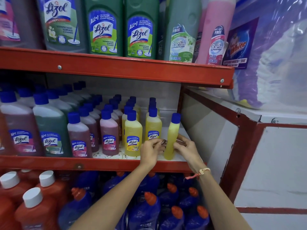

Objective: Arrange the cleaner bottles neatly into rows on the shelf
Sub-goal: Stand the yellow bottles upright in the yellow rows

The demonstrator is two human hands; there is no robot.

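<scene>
A yellow cleaner bottle (pixel 172 133) with a blue cap stands upright at the front right of the middle shelf (pixel 116 163), turned edge-on so its label does not show. My left hand (pixel 152 152) and my right hand (pixel 186 148) grip its lower part from either side. To its left stand two rows of yellow bottles (pixel 132 135) with labels facing out, then rows of pink bottles (pixel 108 130). Larger pink and green bottles (pixel 49 128) fill the shelf's left end.
The upper red shelf (pixel 116 67) carries big green Lizol and Bactin bottles. Below, orange bottles (pixel 33 205) with white caps and blue bottles (pixel 146 209) with orange caps stand close together. The red frame post (pixel 239 160) bounds the right side. Bare shelf floor lies behind the held bottle.
</scene>
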